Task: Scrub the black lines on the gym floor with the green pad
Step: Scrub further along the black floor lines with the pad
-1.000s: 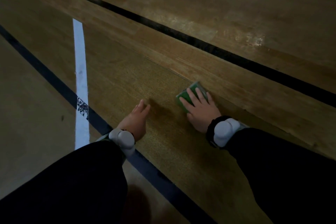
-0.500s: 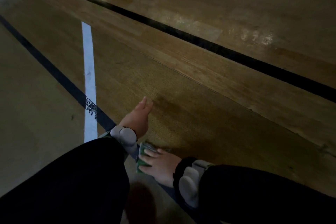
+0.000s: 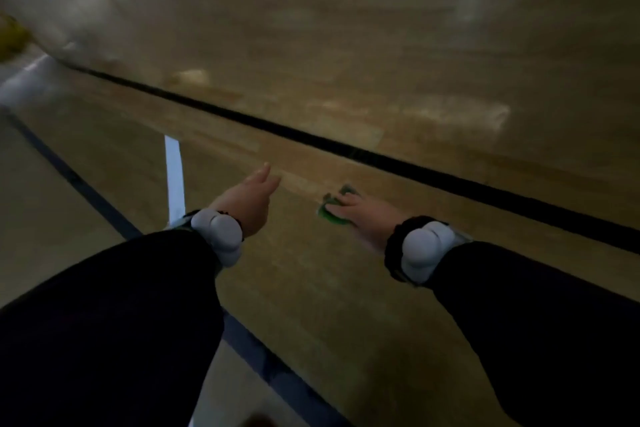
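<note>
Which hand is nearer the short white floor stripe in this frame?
Left. The left hand lies flat on the wood just right of the white floor stripe. The right hand presses the green scrubbing pad farther right, well away from it.

Small green scrub pad (image 3: 331,209) flat on brown wooden gym floor (image 3: 346,288), mostly covered, blurred. Far thin black painted line (image 3: 381,158) runs diagonally just beyond pad, apart. Near wider black line (image 3: 86,192) well left of it.

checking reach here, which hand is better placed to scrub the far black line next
Right. The right hand already presses the green pad flat on the floor, just short of the far black line; the left hand holds nothing.
</note>
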Tool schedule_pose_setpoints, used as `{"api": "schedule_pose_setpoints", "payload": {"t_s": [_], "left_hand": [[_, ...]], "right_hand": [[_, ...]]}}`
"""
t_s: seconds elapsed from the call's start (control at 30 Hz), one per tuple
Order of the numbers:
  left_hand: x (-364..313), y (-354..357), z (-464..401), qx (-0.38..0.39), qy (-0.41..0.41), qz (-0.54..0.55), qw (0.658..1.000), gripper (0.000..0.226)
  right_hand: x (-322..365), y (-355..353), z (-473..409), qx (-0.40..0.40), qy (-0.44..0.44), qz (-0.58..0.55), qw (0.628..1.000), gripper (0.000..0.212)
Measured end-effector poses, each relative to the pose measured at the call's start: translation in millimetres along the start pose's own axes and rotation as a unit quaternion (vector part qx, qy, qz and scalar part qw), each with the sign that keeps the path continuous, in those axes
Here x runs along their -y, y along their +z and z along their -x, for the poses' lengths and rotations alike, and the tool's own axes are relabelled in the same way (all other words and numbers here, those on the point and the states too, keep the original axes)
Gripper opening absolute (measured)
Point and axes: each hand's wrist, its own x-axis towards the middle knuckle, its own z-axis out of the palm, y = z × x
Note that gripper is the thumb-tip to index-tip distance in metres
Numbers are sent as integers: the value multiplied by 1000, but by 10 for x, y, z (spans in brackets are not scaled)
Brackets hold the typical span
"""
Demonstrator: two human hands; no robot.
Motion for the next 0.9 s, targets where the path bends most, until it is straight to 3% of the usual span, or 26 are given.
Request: {"api": "schedule_pose_setpoints", "payload": {"t_s": [0.17, 0.33, 0.43, 0.5, 0.77, 0.9], "left_hand": [[-186, -1059, -217, -67, 52, -21, 996, 57], [-344, -1376, -667, -107, 132, -21, 985, 55], [-380, -1447, -872, -87, 165, -18, 982, 56], [-185, -1601, -1106, -98, 233, -20, 967, 56], [597, -1791, -1759, -103, 319, 34, 942, 55], [934, -1764, -1985, -95, 321, 54, 941, 54]], "right_hand": [[-69, -933, 188, -78, 56, 20, 995, 49], [-122, -1329, 160, -127, 128, 14, 984, 51], [-148, -1537, 90, -137, 166, 20, 976, 50], [9, -1723, -103, -162, 222, 40, 961, 51], [535, -2197, -692, -154, 343, 59, 925, 50], [796, -2516, -967, -162, 364, 95, 912, 50]]}}
